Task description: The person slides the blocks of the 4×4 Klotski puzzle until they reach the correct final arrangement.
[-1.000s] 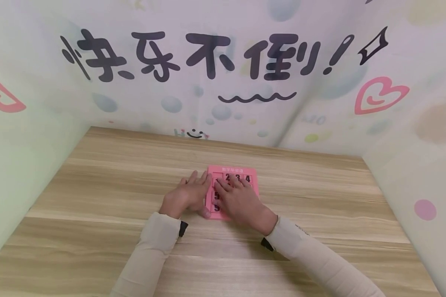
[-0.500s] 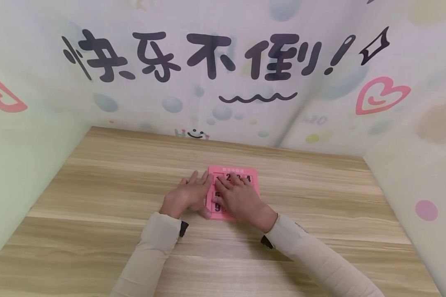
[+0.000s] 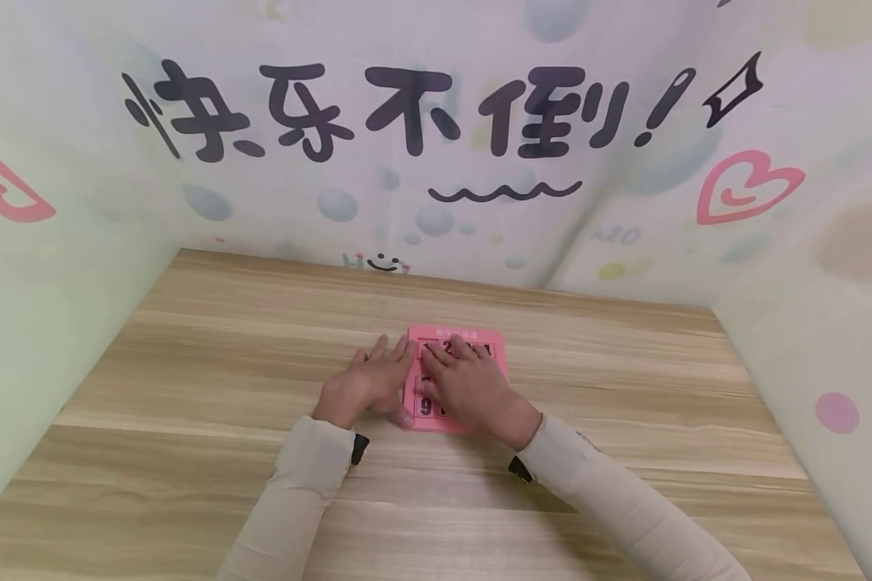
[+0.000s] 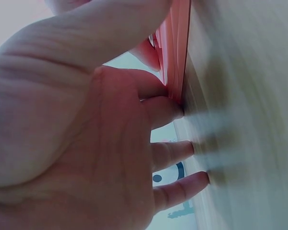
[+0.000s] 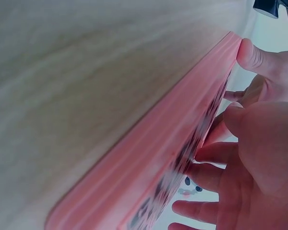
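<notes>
A pink number sliding puzzle (image 3: 423,332) lies flat on the table, its numbered tiles partly covered by fingers. My left hand (image 3: 363,383) braces its left side, fingers spread and fairly straight. In the left wrist view, fingertips touch the tabletop and the puzzle's edge (image 4: 178,52); the left thumb (image 5: 249,55) shows at the near corner in the right wrist view. Over the tiles reaches my right hand (image 3: 472,391), extended fingertips on the upper rows. Tile 9 (image 3: 425,407) is visible at lower left; the right-hand tiles are mostly hidden under the palm.
The wood-grain table (image 3: 225,347) spreads around the puzzle. Behind it rises a pale wall (image 3: 378,177) with large black lettering, and side walls stand left and right. Both sleeves are cream, with a dark piece (image 3: 521,469) at the right wrist.
The tile marked 1 has slid up into the gap at the puzzle's top left corner. The right fingers have shifted slightly and cover more of the top row; the left hand stays put.
</notes>
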`<state>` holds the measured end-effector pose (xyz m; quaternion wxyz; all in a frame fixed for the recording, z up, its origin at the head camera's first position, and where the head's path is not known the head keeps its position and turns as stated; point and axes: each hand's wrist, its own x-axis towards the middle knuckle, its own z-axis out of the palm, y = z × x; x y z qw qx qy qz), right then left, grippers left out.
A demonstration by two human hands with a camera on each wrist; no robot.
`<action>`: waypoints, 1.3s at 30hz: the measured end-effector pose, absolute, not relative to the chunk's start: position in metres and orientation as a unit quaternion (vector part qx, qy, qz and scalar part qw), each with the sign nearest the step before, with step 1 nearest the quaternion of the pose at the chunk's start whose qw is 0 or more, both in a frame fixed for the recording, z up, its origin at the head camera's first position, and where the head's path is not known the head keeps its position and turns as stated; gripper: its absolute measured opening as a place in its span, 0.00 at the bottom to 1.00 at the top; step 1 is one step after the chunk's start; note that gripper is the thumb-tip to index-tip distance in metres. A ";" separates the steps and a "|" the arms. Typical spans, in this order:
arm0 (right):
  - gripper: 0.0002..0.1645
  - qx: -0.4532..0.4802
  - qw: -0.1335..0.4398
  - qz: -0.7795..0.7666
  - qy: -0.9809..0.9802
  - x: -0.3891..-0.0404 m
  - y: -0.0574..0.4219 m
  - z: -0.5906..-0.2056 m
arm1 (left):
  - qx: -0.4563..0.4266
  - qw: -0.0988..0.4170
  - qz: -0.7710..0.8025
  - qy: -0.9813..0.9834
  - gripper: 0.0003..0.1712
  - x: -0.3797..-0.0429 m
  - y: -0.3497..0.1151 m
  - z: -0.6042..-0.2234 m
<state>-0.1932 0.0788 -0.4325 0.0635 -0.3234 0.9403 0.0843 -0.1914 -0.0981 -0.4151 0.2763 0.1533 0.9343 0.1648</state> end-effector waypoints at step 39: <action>0.41 -0.341 0.067 0.047 0.937 -0.179 0.086 -0.431 | 0.154 0.271 0.176 0.934 0.68 -0.191 -0.099 -0.418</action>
